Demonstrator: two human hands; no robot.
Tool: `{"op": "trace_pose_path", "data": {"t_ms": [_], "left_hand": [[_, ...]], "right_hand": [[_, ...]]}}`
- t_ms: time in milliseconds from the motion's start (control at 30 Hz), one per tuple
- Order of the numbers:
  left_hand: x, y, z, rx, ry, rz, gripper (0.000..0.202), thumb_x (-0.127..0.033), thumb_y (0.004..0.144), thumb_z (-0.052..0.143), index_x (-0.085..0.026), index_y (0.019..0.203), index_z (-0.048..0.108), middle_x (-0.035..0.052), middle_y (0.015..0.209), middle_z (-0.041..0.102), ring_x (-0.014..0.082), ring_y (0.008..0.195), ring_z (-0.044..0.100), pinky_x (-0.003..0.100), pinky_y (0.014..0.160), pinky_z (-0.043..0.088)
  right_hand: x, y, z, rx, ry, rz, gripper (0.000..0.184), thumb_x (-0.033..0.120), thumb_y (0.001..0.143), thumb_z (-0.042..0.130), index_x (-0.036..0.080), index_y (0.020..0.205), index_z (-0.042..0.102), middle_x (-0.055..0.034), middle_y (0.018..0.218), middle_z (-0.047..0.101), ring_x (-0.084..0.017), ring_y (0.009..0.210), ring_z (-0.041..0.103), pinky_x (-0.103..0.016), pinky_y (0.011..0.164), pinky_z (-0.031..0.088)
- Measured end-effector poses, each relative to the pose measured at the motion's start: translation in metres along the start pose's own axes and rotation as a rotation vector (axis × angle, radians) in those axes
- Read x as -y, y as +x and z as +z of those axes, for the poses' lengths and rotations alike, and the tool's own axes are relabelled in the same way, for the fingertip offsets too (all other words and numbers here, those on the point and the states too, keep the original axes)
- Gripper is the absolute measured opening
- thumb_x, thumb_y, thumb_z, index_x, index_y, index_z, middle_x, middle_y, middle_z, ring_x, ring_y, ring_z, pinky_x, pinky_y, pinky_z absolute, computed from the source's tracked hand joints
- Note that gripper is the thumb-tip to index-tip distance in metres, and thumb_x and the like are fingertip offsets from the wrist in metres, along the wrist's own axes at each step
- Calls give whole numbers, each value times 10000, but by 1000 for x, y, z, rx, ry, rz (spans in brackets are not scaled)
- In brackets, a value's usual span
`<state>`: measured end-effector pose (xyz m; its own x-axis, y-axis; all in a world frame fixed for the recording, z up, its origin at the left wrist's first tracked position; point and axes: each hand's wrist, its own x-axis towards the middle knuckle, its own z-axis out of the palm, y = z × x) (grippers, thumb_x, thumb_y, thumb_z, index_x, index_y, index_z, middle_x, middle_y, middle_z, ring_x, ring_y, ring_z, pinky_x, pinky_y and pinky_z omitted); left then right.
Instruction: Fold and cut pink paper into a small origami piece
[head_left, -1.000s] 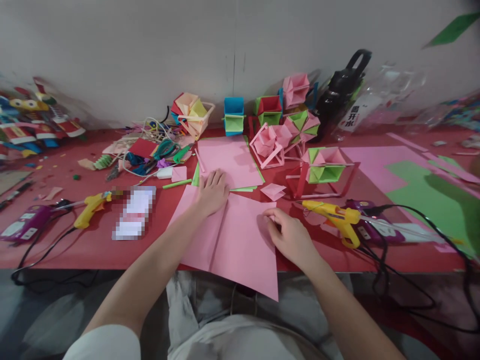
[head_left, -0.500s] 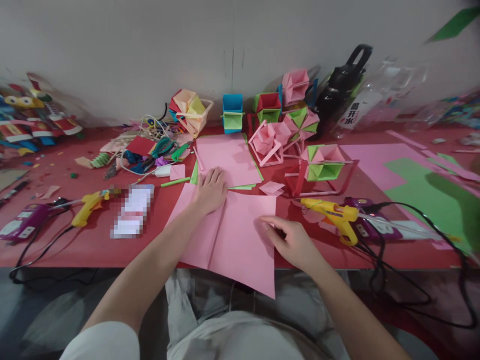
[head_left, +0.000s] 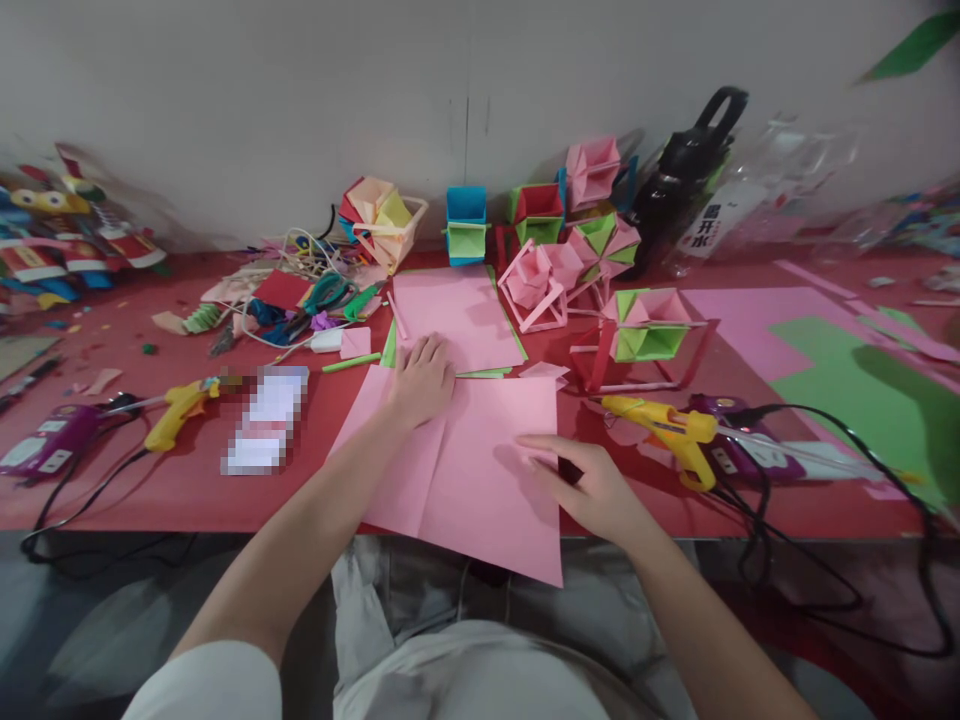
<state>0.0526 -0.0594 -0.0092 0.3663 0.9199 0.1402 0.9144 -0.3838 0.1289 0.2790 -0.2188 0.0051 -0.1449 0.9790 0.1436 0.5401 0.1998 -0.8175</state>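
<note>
A large pink sheet of paper (head_left: 487, 480) with a crease lies before me, its lower right corner jutting past the table's front edge. My left hand (head_left: 424, 383) rests flat on the top of the sheet near the crease, fingers stretched out. Over the right part of the paper is my right hand (head_left: 589, 485), index finger extended and thumb apart from it, with the fingertips at the paper's surface. Behind the sheet sits a stack of pink and green paper (head_left: 457, 310). A small folded pink paper piece (head_left: 546, 373) touches the sheet's upper right edge.
Yellow glue guns lie left (head_left: 180, 412) and right (head_left: 667, 430), with black cords trailing off the table. A blurred phone (head_left: 266, 420) is left of the sheet. Folded paper wheels (head_left: 652, 325), a black bottle (head_left: 675, 180) and scissors (head_left: 330, 292) in a craft pile stand further back.
The right part of the pink sheet has flattened and moved slightly right, its upper edge now covering part of the folded piece. My left hand has stayed put; my right thumb and index finger have spread slightly.
</note>
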Motion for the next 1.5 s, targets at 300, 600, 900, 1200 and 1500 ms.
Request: {"op": "trace_pose_path", "data": {"t_ms": [300,600,900,1200,1500], "left_hand": [[4,10,-43,-106,-33,-26,470,-224,984,339,-162,1416,514,109,1604,421,291,1513,333,599,1258,187],[11,6,-23,74,-8,47,546,-287,1016,277,-96,1511,408,152,1652,318,290,1537,285,519,1254,224],[9,2,-7,94,-5,24,610,-373,1033,227,-119,1584,291,117,1679,258,276,1562,215,510,1269,161],[7,1,-9,64,-6,30,590,-365,1031,249,-127,1564,331,111,1669,290,273,1549,254,512,1260,196],[8,1,-9,55,-44,28,580,-365,1030,261,-146,1562,336,119,1665,296,274,1552,247,519,1263,178]], "right_hand": [[-4,10,5,-157,-12,-30,250,318,955,591,217,1117,753,-79,1192,767,-246,1110,729,-375,981,586],[1,27,2,-78,-76,-1,351,368,936,606,216,1246,669,-87,1301,713,-263,1219,665,-405,1054,520],[2,18,5,-45,-96,86,222,341,963,519,217,1038,688,-39,901,752,-197,780,689,-298,679,492],[7,19,4,-6,-157,73,206,308,955,482,210,1043,640,-11,756,678,-167,601,592,-287,582,409],[5,17,5,13,-147,73,199,328,963,484,231,1015,650,-27,820,729,-188,657,645,-299,596,446]]}}
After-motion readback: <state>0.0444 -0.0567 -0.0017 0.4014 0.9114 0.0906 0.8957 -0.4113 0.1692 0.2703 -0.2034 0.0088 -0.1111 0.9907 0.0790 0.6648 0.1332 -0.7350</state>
